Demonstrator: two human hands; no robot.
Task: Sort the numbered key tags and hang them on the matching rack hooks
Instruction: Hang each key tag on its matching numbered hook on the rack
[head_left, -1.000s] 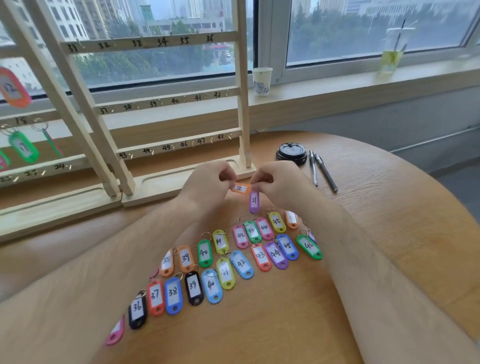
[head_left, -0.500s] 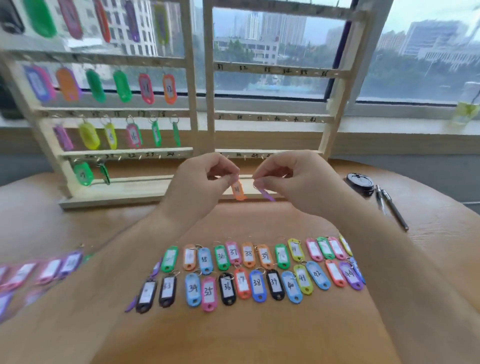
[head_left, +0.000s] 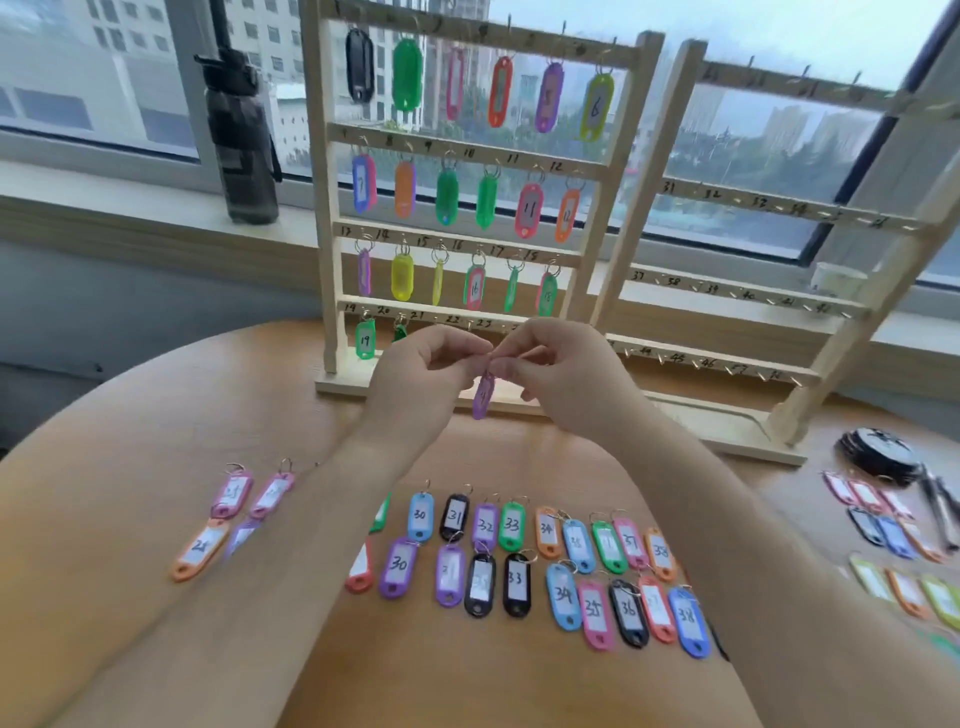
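A purple key tag (head_left: 483, 397) is held up between both hands, just in front of the lowest rail (head_left: 447, 315) of the left rack (head_left: 323, 208), and hangs by its top end from where the fingertips meet. The left hand (head_left: 415, 379) is curled, its fingers (head_left: 462, 353) pinching the tag's upper end. The right hand (head_left: 566, 374) is curled likewise, its fingers (head_left: 511, 366) pinched at the same spot, seemingly on the ring, which cannot be made out. The written number is too blurred to be read. A green tag (head_left: 365, 339) marked 19 is already hung on that rail; the hooks behind the hands are hidden. For the step to be done well, the number should be checked against the rail's label, the ring turned square to the hook and slipped over its tip, and the pinch released only once the weight is taken. The remaining tags (head_left: 511, 525) are laid in rows on the worktop (head_left: 467, 686).
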